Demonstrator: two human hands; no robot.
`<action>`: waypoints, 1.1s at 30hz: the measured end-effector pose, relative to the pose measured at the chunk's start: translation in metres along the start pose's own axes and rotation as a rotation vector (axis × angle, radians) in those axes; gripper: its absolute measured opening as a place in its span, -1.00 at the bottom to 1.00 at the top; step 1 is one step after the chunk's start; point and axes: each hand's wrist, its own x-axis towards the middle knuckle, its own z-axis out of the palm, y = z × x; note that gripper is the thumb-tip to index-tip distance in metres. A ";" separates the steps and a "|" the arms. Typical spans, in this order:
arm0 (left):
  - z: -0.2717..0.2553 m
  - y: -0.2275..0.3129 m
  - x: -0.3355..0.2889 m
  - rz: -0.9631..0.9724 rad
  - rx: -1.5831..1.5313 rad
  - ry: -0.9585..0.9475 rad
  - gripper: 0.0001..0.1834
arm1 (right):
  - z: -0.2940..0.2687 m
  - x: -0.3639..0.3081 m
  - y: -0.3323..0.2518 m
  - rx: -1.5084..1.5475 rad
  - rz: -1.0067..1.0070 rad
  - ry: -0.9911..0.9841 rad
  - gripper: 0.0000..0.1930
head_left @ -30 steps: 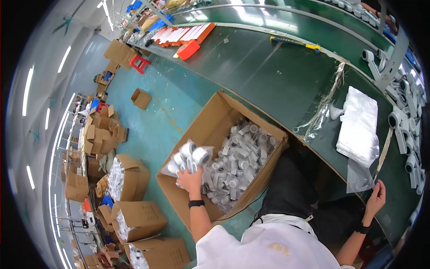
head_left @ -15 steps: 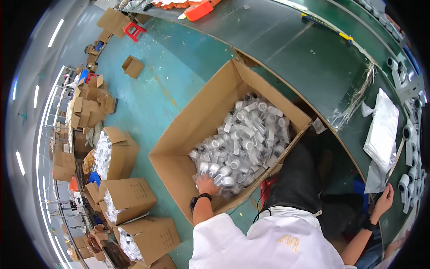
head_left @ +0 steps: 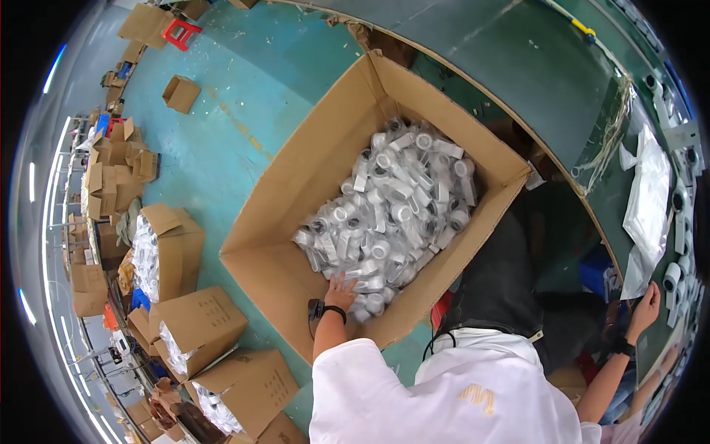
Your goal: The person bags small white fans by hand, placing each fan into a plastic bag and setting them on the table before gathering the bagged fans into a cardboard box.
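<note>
My left hand (head_left: 340, 296) reaches into a large open cardboard box (head_left: 285, 181). Its fingers are spread against the near edge of a heap of white-and-grey plastic parts wrapped in clear bags (head_left: 384, 211), and none is gripped. Each part seems to have a round head and a flat stem. Off to the right, my right hand (head_left: 646, 307) is by the edge of the green table, its fingers loosely stretched upward. Close to its fingertips lies the lower end of a stack of clear plastic bags (head_left: 647, 196). I see nothing held in it.
The green table (head_left: 473, 44) curves along the right, with loose clear strands (head_left: 617, 140) and a row of similar unwrapped parts (head_left: 673, 277). Filled cartons (head_left: 196, 325) line the left. A small carton (head_left: 181, 94) and a red stool (head_left: 180, 34) stand farther off.
The view has shifted, so the box appears larger and the far end of the table has slid out of frame. My left hand stays at the heap's near edge; my right hand remains near the bags.
</note>
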 end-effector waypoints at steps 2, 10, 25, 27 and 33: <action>0.002 0.006 0.008 -0.021 -0.091 -0.030 -0.69 | -0.003 -0.002 0.004 0.002 -0.003 -0.006 -0.69; -0.144 -0.005 0.047 -0.305 -0.386 0.318 -0.76 | -0.006 -0.020 -0.021 0.069 0.035 0.043 -0.73; -0.555 0.284 0.044 0.845 -0.787 1.156 -0.76 | -0.051 -0.007 -0.080 0.378 0.017 0.131 -0.76; -0.560 0.324 0.047 0.934 -0.647 1.148 -0.74 | -0.080 0.011 -0.072 0.150 -0.082 0.231 -0.70; -0.549 0.398 0.058 0.967 -0.274 1.040 -0.73 | -0.089 0.047 -0.006 -0.445 -0.257 0.131 -0.53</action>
